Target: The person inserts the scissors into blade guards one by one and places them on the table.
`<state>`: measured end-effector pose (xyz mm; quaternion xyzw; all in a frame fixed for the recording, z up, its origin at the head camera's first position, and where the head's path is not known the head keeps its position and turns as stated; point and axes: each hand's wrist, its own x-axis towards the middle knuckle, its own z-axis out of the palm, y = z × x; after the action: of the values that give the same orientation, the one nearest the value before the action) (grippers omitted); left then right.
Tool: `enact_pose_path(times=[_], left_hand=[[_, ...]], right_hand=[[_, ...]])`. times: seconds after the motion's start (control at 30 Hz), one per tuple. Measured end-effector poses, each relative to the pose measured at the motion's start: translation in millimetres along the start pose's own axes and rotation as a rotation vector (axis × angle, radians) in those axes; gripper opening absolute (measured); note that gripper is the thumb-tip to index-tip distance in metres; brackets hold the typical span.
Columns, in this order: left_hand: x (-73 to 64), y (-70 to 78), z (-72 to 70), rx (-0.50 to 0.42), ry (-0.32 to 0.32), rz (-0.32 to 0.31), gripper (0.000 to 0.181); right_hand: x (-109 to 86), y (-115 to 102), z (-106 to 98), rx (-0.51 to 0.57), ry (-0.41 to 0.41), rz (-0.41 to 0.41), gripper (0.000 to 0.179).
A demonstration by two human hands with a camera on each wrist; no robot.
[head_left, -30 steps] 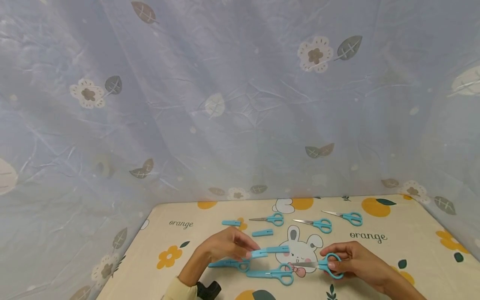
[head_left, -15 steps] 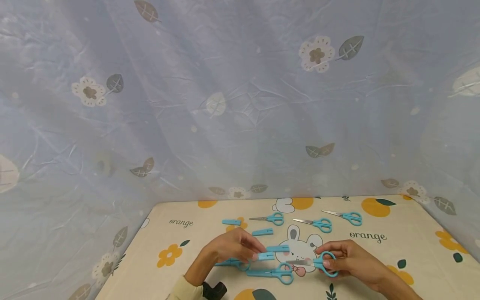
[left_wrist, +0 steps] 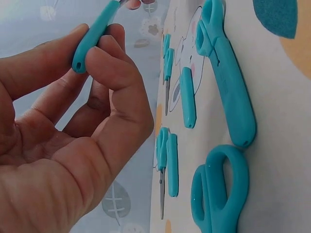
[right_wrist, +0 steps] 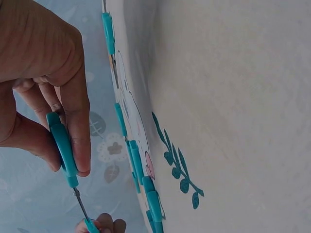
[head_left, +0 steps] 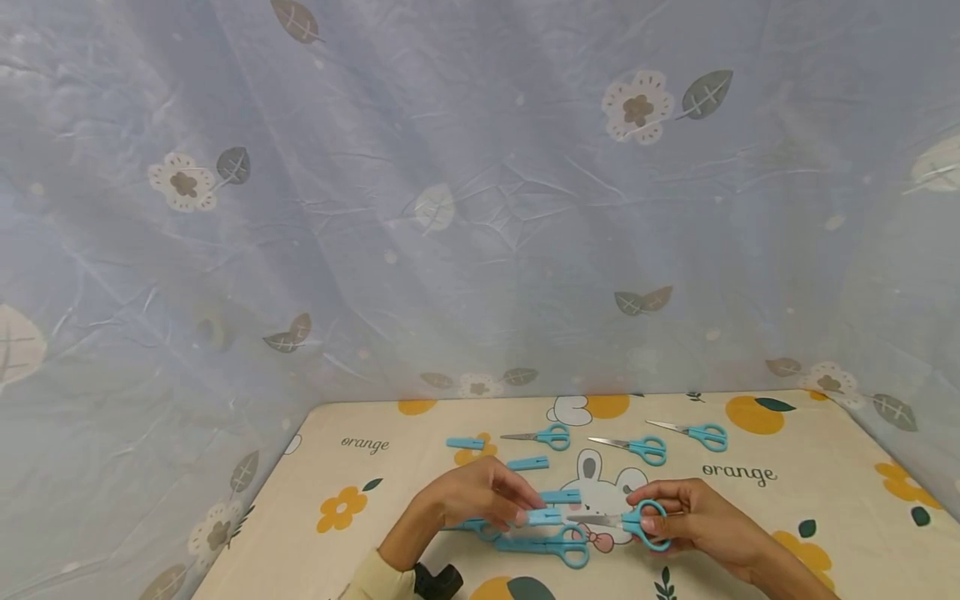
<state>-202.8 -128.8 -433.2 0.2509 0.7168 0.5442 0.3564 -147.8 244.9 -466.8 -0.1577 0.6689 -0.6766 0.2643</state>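
Observation:
My left hand (head_left: 480,496) pinches a light-blue scissors sheath (head_left: 545,517) between thumb and fingers, above the table. My right hand (head_left: 701,521) holds a pair of scissors (head_left: 636,525) by its blue handles, blades closed and pointing left. The blade tip is at the sheath's mouth; in the right wrist view the metal blade (right_wrist: 81,203) runs down to the sheath (right_wrist: 91,224). How far it is inside cannot be made out. Under and beside my left hand lie two sheathed scissors (head_left: 534,545) (left_wrist: 235,92), the farther one partly hidden by the hand.
Three loose sheaths (head_left: 465,443) lie toward the back and middle. Behind and right of them rest three bare scissors (head_left: 648,451), blades pointing left. A printed cloth (head_left: 405,492) covers the table; a pale curtain (head_left: 480,292) hangs behind and at the sides.
My left hand has moved right with the sheath, and my right hand has brought the scissors slightly left. The gap between blade tip and sheath has closed. The items on the table stay put.

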Motion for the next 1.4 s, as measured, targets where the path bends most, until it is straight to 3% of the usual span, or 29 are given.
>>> enact_pose_path(times=[0.3,0.63,1.17,1.4], left_hand=[[2.9,-0.2,2.3,-0.018,-0.029,0.001,0.032],[6.4,-0.7,6.0,-0.014,-0.016,-0.010,0.030],[12.3,1.0,14.5,0.020,-0.010,-0.014,0.028],[13.9,-1.9,16.8,0.017,-0.004,-0.010,0.026]], right_hand=[[1.8,0,2,0.002,0.007,0.005,0.029],[4.1,1,4,0.026,-0.021,0.006,0.030],[7.8,-2,17,0.021,0.038,0.068,0.051],[8.6,1,16,0.003,-0.004,0.031,0.051]])
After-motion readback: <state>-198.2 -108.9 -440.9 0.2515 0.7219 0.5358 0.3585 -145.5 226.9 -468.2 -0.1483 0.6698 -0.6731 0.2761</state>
